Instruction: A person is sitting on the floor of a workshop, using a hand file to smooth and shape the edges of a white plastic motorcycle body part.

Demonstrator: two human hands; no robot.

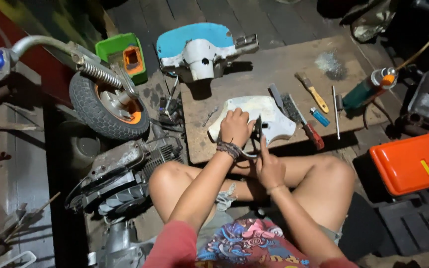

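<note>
dim workshop floor, a wooden board [274, 69] laid before crossed legs. on it lies a white plastic scooter panel [269, 116]; the left hand [235, 128] presses curled fingers on it, the right hand [269, 166] grips a small dark tool [259, 126] against its edge. a wire brush [301, 119] lies just beside.

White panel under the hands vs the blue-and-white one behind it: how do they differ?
The white panel is all whitish and lies flat under the left hand; the blue-and-white panel has a blue top and stands untouched. The white panel looks smaller and flatter; the blue-and-white panel is bulkier, with a round hole. Both rest on the wooden board.
</note>
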